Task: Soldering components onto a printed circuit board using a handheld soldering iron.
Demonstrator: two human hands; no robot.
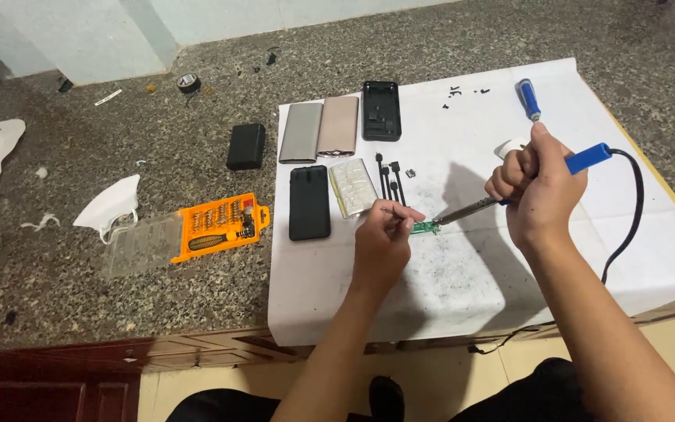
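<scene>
The right hand, right of centre, is fisted around a blue-handled soldering iron, its tip touching a small green circuit board at mid-frame; the left hand pinches thin tweezers beside it.

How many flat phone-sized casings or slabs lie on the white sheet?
5: grey slab, beige slab, black open casing along the top; black slab, silvery pack below. None visibly hidden.

soldering tip perhaps touching board (too small), cable cut off
</scene>
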